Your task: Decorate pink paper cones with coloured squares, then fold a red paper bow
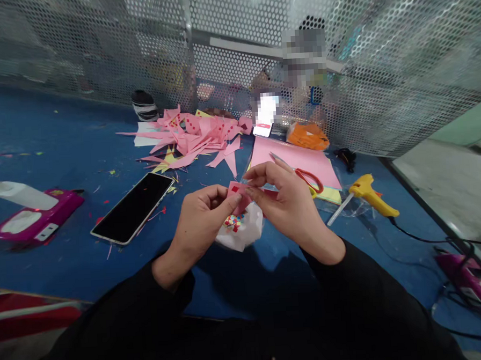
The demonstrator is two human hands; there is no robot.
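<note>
A small pink paper piece [233, 190] with a red diamond on it is pinched between the thumb and fingers of my left hand [202, 217]. At the paper's right edge, the thumb and index finger of my right hand [284, 204] close on it too. Directly below sits a crumpled white bag [247, 234] holding tiny coloured bits [234, 221]. Beside my right hand lie red-handled scissors [311, 180]; my fingers partly hide them. A grey pointed tip [280, 160] shows behind my right hand; what it belongs to is unclear.
Pink paper scraps [198, 136] pile up at the back, near a lit phone [264, 117]. Pink sheets [296, 158] lie right of centre, with an orange bundle [307, 137] behind. A yellow glue gun [372, 194] lies right; a dark phone [133, 207] and magenta power strip [36, 217] left.
</note>
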